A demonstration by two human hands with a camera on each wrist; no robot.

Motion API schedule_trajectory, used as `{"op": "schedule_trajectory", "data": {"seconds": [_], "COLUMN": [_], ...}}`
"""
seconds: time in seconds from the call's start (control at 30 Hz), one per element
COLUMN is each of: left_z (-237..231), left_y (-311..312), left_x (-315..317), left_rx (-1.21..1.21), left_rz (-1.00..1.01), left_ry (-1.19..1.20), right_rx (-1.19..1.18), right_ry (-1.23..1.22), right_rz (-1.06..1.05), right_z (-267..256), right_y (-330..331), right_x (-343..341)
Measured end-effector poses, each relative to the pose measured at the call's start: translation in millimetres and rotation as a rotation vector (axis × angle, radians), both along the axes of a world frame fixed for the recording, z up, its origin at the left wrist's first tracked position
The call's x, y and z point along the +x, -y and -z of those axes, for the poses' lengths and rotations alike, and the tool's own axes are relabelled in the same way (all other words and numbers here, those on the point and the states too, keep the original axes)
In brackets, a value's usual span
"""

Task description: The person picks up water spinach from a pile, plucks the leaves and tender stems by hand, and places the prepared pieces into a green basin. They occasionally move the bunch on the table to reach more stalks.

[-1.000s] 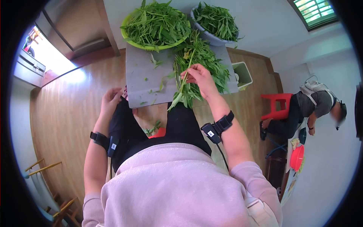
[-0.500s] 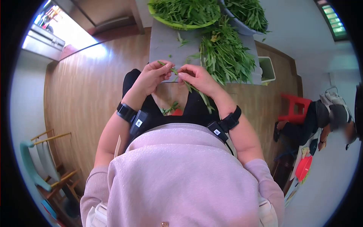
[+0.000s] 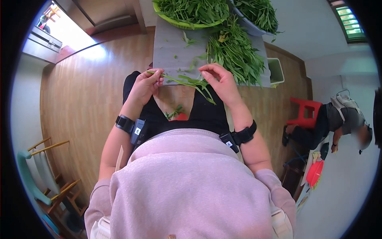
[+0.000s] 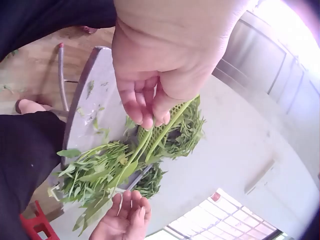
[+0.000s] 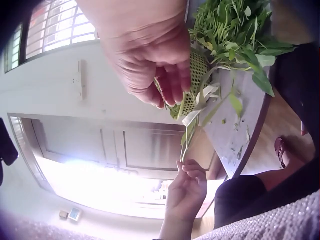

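Observation:
My left hand (image 3: 147,83) pinches the cut end of a leafy water spinach stem (image 3: 179,81) between thumb and fingertips, over my lap at the table's near edge. The leafy end hangs to the right, toward my right hand (image 3: 223,83). That hand is raised with loosely bent fingers close to the leaves, and in the left wrist view its fingers (image 4: 132,202) are spread with no stem between them. Beyond it, a pile of water spinach (image 3: 236,55) lies on the grey table (image 3: 171,46).
A lime-green basket (image 3: 187,26) and a pale blue basin (image 3: 254,28), both heaped with greens, stand at the back. Leaf scraps (image 3: 189,40) dot the table. Right of it are a pale bin (image 3: 276,71), a red stool (image 3: 304,113) and a seated person (image 3: 346,115).
My right hand has brought the stem from the pile to my lap, and my left hand has taken its end. The hands have since drawn apart, the stem staying with the left.

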State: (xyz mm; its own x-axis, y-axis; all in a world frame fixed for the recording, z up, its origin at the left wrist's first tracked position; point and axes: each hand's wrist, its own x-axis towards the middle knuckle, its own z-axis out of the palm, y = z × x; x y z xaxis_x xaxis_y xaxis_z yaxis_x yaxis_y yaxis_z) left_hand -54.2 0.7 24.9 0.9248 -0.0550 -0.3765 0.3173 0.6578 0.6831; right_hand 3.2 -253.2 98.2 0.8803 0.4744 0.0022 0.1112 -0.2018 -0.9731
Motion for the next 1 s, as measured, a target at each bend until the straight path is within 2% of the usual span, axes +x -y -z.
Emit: {"op": "schedule_trajectory", "data": {"seconds": [0.07,0.13,0.27,0.33,0.53,0.77,0.87,0.93,1.0], "left_z": [0,0,-4,1,4,14,20,21,22], "left_y": [0,0,2,0,6,11,14,14,14], "left_x": [-1,-1,-3,-3,-2,-2,-2,-1,-1], "left_rx": [0.016,0.028,0.044,0.023,-0.051,-0.093,-0.087,-0.064,-0.041], "left_rz": [0.0,-0.008,-0.047,-0.034,-0.041,-0.046,-0.066,-0.065,-0.063], "left_ry": [0.02,0.021,0.014,0.002,-0.01,-0.027,-0.041,-0.051,-0.061], "right_rx": [-0.036,-0.184,-0.311,-0.404,-0.479,-0.479,-0.393,-0.139,-0.098], "right_ry": [0.085,0.32,0.416,0.546,0.689,0.746,0.672,0.449,0.428], "right_rz": [-0.021,-0.09,-0.141,-0.148,-0.157,-0.175,-0.129,-0.006,0.069], "right_z": [-5,-7,5,9,10,14,23,31,34], "right_y": [-2,-3,0,0,-4,-9,-11,-12,-4], "right_x": [-4,-6,-7,-6,-4,-1,-1,2,13]}}
